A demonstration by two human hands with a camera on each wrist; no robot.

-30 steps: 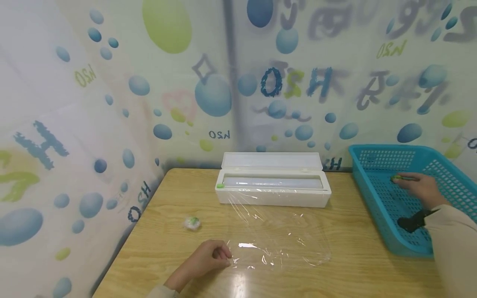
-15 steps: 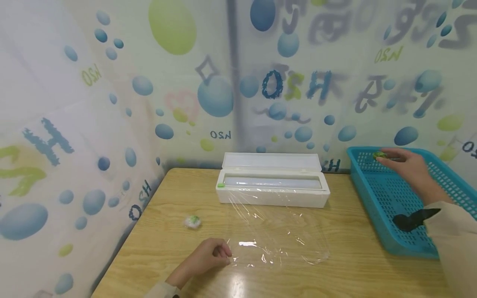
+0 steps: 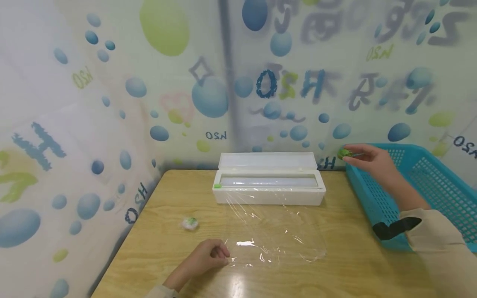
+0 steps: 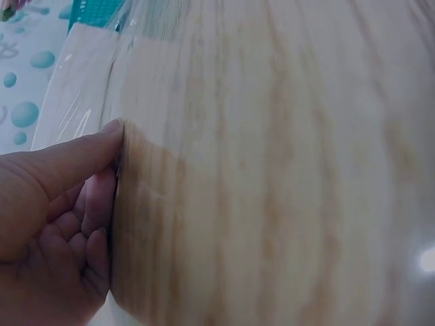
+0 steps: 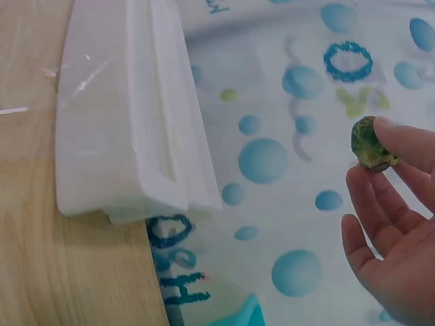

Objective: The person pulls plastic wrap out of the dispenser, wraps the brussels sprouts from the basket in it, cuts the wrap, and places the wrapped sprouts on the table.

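My right hand [image 3: 370, 159] pinches a Brussels sprout [image 5: 372, 144] between thumb and fingertips, held up over the left back rim of the blue basket [image 3: 359, 198]. A sheet of cling film [image 3: 275, 240] lies on the wooden table, drawn out from a white dispenser box [image 3: 268, 196] whose lid stands up. At the sheet's near left corner, my left hand [image 3: 208, 256] pinches the film's edge; the left wrist view shows its thumb [image 4: 88, 153] against the curled fingers. Left of the film sits a small film-wrapped bundle [image 3: 190, 223] with green showing through.
A roll [image 3: 268, 182] lies inside the dispenser, and a green slider [image 3: 218, 186] is at its left end. The patterned wall covering [image 3: 253, 136] rises right behind the table [image 3: 167, 198]. A black strap hangs at the right cuff [image 3: 396, 227].
My right hand has lifted the Brussels sprout out of the basket and carried it leftward to the basket's back left rim. The left hand stays at the film's corner.
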